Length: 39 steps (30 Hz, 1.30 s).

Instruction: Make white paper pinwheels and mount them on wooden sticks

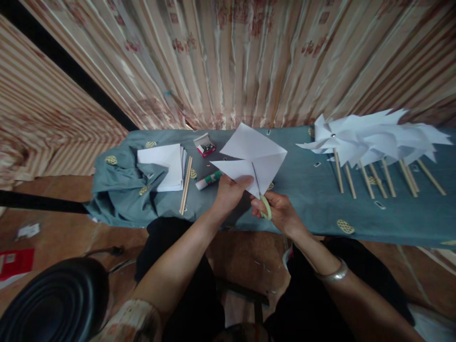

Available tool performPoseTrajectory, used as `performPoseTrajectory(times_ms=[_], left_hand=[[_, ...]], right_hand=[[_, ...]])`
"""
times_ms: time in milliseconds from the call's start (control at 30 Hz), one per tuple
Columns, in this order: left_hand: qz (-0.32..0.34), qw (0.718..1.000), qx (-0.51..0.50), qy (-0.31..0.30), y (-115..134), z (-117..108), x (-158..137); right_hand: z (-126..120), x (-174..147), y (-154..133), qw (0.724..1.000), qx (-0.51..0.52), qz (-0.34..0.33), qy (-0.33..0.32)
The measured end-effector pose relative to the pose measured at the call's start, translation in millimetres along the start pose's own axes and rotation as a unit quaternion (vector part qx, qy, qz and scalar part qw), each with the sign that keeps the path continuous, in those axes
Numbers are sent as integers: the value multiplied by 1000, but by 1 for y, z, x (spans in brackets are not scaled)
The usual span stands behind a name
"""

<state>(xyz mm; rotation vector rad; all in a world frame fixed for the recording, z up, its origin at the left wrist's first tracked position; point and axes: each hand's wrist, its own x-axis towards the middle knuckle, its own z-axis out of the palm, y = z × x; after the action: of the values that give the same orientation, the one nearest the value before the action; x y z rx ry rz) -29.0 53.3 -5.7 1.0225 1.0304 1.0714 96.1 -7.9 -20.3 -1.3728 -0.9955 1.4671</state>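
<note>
My left hand [231, 190] pinches a white paper square [261, 142] near its lower left side, with the thumb on top. One slit in the sheet shows as a gap on its left side. In my right hand [280, 209] is a pair of scissors [266, 207] with a pale green handle, its fingers wrapped in and around the loops. The blades lie at the paper's lower corner, along a dark line running up towards the middle. Just left of my left hand lies a glue stick [209, 180] with a green and white label.
A paper stack [167, 166] and wooden sticks [185, 185] lie left on the blue-green cloth [299, 190]. Behind the glue stick sits an opened small box [205, 145]. Several white pinwheels [374, 137] on sticks overlap at right. A pleated curtain [245, 61] hangs behind.
</note>
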Motion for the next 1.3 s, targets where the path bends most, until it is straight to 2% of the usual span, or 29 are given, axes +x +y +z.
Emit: performPoseTrajectory(times_ms=[267, 467, 600, 733, 800, 900, 1000, 1167, 1300], left_hand=[[-7, 1000, 7, -7, 0, 0, 0], [14, 998, -24, 50, -1, -9, 12], [26, 996, -35, 78, 6, -21, 21], [52, 994, -40, 87, 10, -33, 23], [50, 995, -37, 73, 9, -36, 22], [20, 998, -5, 51, 6, -38, 17], [-7, 1000, 27, -8, 3, -35, 10], [-29, 984, 108, -137, -4, -30, 0], [-12, 976, 144, -161, -6, -30, 1]], right_hand=[[-4, -2, -1, 1000, -11, 0, -24], [-9, -6, 1, 997, -21, 24, -75], [-23, -10, -2, 995, -42, 40, -86], [-47, -13, -10, 993, -70, 52, -84], [-60, -13, -12, 996, -69, 47, -44], [-75, -8, -12, 997, -37, -2, 68], [-82, -3, -13, 989, 8, -42, 140], [-82, 2, -19, 986, 93, -35, 133], [-79, 4, -18, 987, 90, -8, 133]])
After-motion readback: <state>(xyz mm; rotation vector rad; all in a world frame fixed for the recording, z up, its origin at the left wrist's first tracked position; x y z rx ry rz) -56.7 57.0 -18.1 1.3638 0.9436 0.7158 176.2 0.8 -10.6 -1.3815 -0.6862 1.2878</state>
